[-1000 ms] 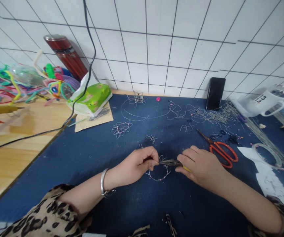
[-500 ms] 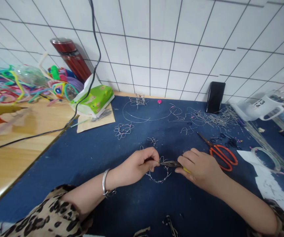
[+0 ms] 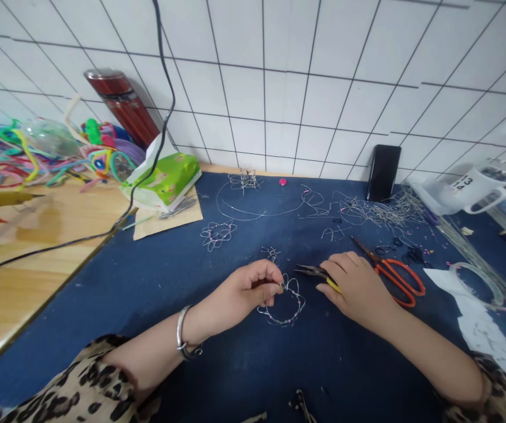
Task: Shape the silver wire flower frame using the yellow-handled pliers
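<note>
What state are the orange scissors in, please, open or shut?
Shut: the orange scissors lie with blades together, handles side by side.

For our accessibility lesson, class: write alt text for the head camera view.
A person's left hand pinches a beaded wire ring on a blue cloth, while the right hand holds small pliers near it. Orange scissors and loose wire lie behind.

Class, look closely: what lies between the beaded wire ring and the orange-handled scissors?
In the head view, the right hand, gripping pliers, lies between the wire ring and the scissors.
</note>
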{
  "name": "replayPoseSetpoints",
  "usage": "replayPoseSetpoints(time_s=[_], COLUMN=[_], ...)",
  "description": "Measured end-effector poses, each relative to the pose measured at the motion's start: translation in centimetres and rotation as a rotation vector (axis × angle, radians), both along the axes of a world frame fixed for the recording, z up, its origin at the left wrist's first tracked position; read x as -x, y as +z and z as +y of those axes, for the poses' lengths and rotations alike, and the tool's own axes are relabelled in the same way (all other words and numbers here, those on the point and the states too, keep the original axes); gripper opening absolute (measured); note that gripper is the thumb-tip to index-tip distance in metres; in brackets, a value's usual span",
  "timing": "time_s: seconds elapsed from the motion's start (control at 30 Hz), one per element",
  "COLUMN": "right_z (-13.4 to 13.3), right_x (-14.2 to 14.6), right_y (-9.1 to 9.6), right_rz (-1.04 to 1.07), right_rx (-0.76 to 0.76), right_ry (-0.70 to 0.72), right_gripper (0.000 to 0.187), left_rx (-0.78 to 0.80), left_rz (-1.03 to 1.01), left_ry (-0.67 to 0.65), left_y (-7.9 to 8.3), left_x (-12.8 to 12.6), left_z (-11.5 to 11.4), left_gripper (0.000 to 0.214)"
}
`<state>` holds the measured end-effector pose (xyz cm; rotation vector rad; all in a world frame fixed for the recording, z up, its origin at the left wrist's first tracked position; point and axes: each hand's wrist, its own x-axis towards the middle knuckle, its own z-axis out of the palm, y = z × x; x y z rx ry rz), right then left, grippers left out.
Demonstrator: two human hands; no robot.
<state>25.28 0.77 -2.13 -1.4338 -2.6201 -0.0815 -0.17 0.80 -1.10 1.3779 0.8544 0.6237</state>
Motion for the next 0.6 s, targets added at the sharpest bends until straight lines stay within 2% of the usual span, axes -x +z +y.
replayPoseSetpoints(time_s=[0.2, 0.43, 0.6], right_z=[0.0, -0.1, -0.3], right_x=[0.1, -0.2, -0.1], right_y=[-0.2, 0.5, 1.0], right_rz=[-0.045, -0.016, 0.025], right_rx=[0.040, -0.059, -0.074], right_ry=[-0.015, 0.025, 0.034], right_gripper=[0.031, 0.028, 0.029], left_rx=[0.011, -0.049, -0.066], left_rz=[-0.010, 0.005, -0.018], left_ry=[0.016, -0.005, -0.034], left_y=[0.0, 0.0, -0.2], left_x=[0.0, 0.2, 0.3], left_z=[-0.1, -0.1, -0.1], left_gripper=[0.005, 0.007, 0.009])
